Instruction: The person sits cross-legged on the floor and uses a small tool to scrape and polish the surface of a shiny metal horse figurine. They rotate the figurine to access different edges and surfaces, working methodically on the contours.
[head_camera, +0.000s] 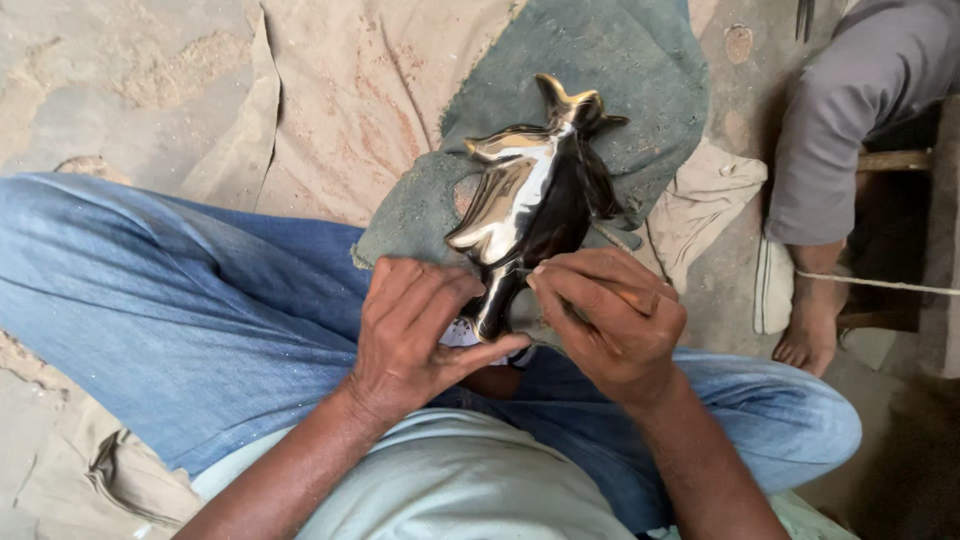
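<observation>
A shiny dark carved figure (535, 195) with pointed tips, like a bird or fish, rests on a grey-green cloth (610, 60) over my lap. My left hand (415, 325) grips its lower end, thumb wrapped under it. My right hand (610, 320) holds a thin pointed tool (625, 293) with its tip pressed to the figure's lower part. Both hands sit close together above my blue trousers (180, 310).
A beige dusty cloth (350, 100) covers the ground beyond my knees. Another person's leg in grey trousers (850, 120) and bare foot (810, 330) stand at the right, beside a white sandal (772, 285) and a taut cord (880, 285).
</observation>
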